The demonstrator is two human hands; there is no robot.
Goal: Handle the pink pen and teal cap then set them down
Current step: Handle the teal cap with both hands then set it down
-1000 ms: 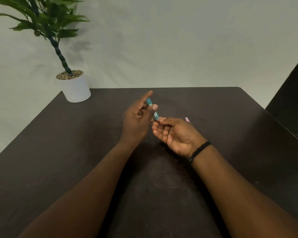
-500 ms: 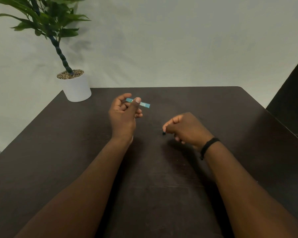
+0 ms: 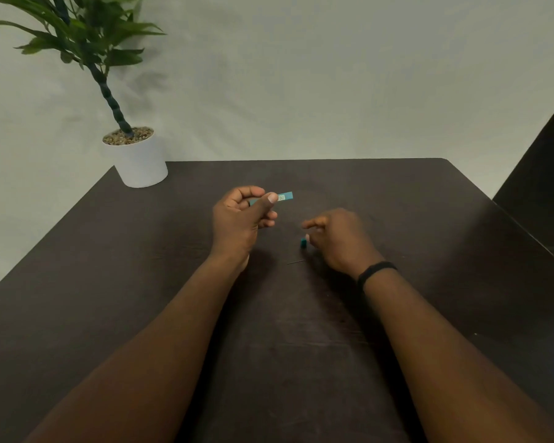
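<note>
Moved: small teal plastic cap (image 3: 303, 243) now on desk (image 3: 429, 219) at frame centre, your right hand (image 3: 339, 238) open beside it; left hand (image 3: 237, 219) pinches the slim teal-barrelled pen (image 3: 283, 197). Light, stiff, probably slippery: pinch mid-barrel.

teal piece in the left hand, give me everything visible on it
The teal piece is a slim, straight, smooth-looking stick, probably plastic, with a small pale printed label near the thumb. Its free end is cut square and points right, tilted slightly up. The left hand pinches it above the dark table, thumb on top and curled fingers behind, hiding its other end. Nothing else touches it. No pink shows on it.
</note>
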